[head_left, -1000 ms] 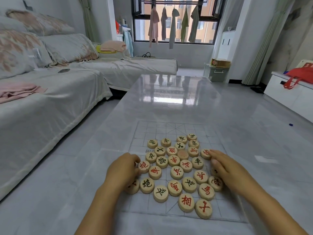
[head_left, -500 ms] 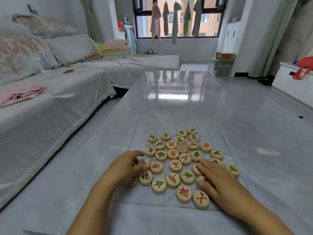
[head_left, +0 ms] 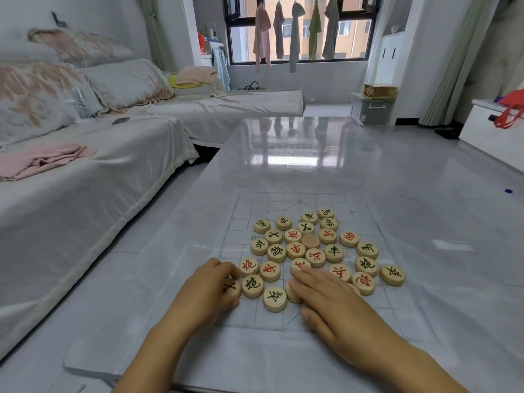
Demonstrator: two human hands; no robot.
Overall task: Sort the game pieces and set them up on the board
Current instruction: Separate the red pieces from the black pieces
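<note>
Several round wooden chess pieces [head_left: 312,245] with red or black characters lie in a loose cluster on a clear gridded board sheet [head_left: 243,205] on the glossy grey table [head_left: 297,154]. My left hand [head_left: 211,290] is at the cluster's near left corner, fingers curled over a red-marked piece [head_left: 232,287]. My right hand [head_left: 329,302] lies flat with straight fingers on the near pieces, covering some of them. A black-marked piece [head_left: 392,275] sits at the right edge of the cluster.
A covered sofa [head_left: 85,165] runs along the left of the table, with a pink cloth [head_left: 37,161] on it. A white cabinet [head_left: 490,129] with a red bag stands at the right. Clothes hang at the far window.
My right hand has slid left across the near rows, now covering the middle near pieces. Pieces on the right side have spread outward. My left hand stays at the left corner.
</note>
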